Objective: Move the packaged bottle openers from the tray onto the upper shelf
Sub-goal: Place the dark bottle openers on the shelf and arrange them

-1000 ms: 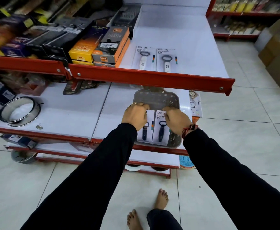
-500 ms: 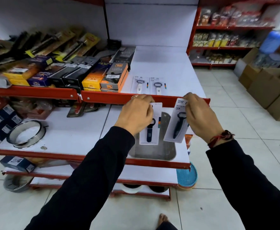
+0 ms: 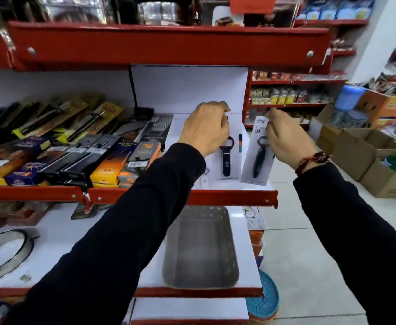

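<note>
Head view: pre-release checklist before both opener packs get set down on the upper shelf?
1. Left hand holding its pack: ok, fingers pinch the card's top.
2. Right hand holding its pack: ok.
3. Both packs above the upper shelf: ok.
4. Bare shelf spot under each pack: cannot tell, the left sleeve hides part of it.
5. Lower edges touching the shelf: cannot tell.
6. Tray emptied: ok, nothing visible in it.
</note>
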{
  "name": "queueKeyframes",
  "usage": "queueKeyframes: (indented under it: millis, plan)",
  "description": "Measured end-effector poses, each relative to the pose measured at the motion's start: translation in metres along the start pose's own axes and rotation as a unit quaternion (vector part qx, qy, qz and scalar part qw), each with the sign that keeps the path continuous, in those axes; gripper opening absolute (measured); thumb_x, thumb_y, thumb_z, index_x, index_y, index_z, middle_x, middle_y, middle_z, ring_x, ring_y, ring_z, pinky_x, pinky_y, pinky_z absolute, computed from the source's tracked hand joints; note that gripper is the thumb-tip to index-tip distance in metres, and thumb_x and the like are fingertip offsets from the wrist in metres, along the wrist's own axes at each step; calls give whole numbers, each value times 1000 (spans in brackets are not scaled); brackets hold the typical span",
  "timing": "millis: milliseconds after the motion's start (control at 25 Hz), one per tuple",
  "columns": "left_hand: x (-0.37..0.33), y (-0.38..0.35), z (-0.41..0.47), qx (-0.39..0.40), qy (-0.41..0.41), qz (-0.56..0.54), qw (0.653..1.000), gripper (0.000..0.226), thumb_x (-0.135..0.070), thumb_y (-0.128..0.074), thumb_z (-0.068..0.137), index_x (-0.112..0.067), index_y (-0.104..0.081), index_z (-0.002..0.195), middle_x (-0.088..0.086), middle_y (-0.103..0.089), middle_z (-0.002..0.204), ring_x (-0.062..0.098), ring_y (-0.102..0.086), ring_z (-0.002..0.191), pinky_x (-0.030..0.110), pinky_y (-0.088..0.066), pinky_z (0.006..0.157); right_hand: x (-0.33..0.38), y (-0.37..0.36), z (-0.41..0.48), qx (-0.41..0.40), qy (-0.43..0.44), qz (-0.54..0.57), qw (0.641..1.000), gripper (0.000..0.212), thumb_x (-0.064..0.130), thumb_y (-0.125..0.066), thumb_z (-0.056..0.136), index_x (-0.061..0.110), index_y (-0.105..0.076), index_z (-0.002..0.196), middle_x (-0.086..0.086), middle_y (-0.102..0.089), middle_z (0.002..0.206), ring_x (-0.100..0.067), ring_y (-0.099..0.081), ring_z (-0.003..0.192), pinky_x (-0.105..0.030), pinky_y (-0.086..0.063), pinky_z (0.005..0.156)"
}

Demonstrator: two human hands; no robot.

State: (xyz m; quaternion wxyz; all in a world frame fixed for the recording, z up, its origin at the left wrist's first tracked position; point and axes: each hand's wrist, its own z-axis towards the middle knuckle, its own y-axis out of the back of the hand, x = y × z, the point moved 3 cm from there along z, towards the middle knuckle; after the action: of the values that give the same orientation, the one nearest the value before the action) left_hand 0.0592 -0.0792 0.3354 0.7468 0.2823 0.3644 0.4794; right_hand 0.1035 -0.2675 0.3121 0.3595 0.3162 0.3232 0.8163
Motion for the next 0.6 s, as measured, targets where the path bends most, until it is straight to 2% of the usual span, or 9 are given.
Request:
queueKeyframes:
  millis: [120,240,280,360,480,600]
  plan:
    - [4,-32,34,77,34,-1,996,38,-13,-40,96,-10,-61,128,13,-66,126,32,-60,117,39,-51,97,-18,-24,23,56,-9,4,998,14,7,-37,94,0,-48,97,-15,-56,90,-33,-54,81,-37,-38,67]
    - [18,-66,42,160,83,-18,983,43,-13,-40,96,-11,-58,135,12,-60,139,32,-57,126,36,-47,104,-33,-45,31,126,-28,-4,992,7,8,-38,95,12,-43,91,-6,-52,78,-31,-54,71,-32,-33,59]
    - [24,-75,41,179,93,-27,979,44,-12,-40,95,-10,-58,135,12,-59,141,32,-56,128,35,-46,105,-38,-52,33,144,-32,0,989,8,7,-38,95,12,-44,92,-9,-54,79,-35,-57,75,-32,-33,61]
    - [35,-92,39,205,105,-42,972,42,-10,-41,94,-8,-62,130,12,-61,137,31,-57,126,34,-47,105,-50,-69,40,188,-51,9,981,17,5,-38,93,2,-54,99,-19,-59,92,-40,-60,91,-34,-39,70]
    - [45,-112,35,231,102,-26,967,40,-10,-41,95,-8,-65,128,12,-59,133,30,-55,124,35,-46,104,-63,-92,41,253,-56,-6,966,34,5,-39,93,1,-62,118,-13,-47,104,-33,-54,108,-30,-39,86]
    - [51,-127,32,240,84,21,967,42,-17,-41,98,-17,-62,134,10,-52,135,30,-52,126,40,-43,107,-70,-103,38,272,-63,-11,960,39,9,-41,93,12,-62,125,-12,-46,115,-30,-56,101,-32,-44,93]
